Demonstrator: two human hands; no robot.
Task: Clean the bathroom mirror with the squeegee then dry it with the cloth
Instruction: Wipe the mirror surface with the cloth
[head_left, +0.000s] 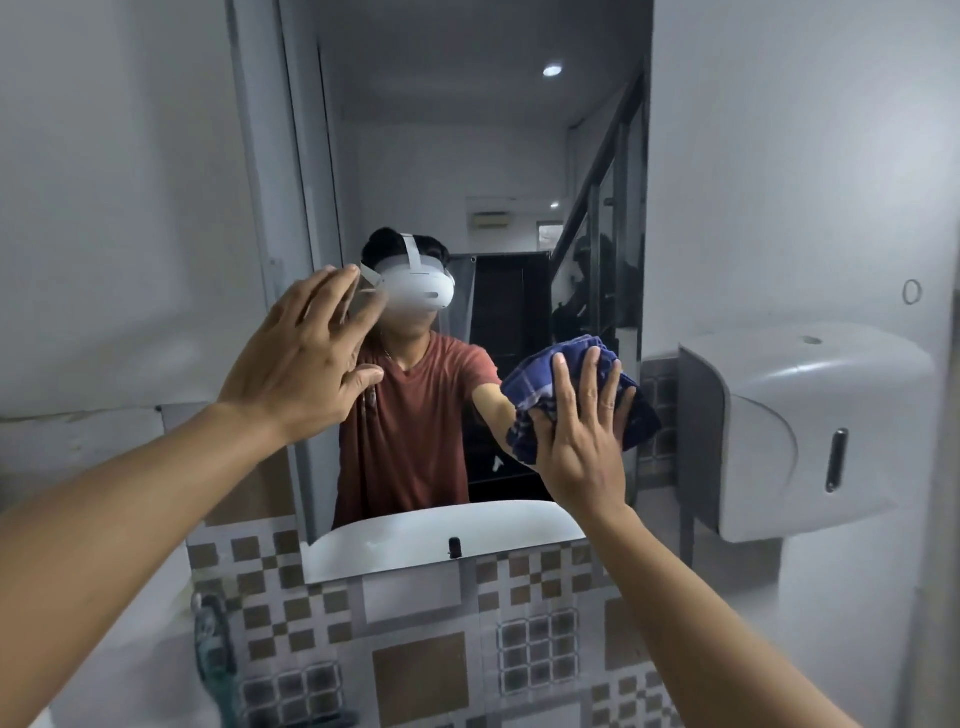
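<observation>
Nearest us our two bare forearms reach up from the bottom corners toward the mirror (467, 156). On the left, our left hand (304, 358) is raised with fingers spread and slack, holding nothing, over the glass near its left edge; we cannot tell if it touches. Further right, our right hand (584, 426) lies flat, fingers splayed, pressing the bunched blue checked cloth (545, 374) against the lower right of the mirror, close beside the white wall dispenser (810, 426). We judge the drying step is under way; next we should sweep the cloth across the untouched glass toward the left and upward. The squeegee is nowhere in view, wet streaks are too faint to make out, and a blurred greenish thing at lower left stays unidentified
</observation>
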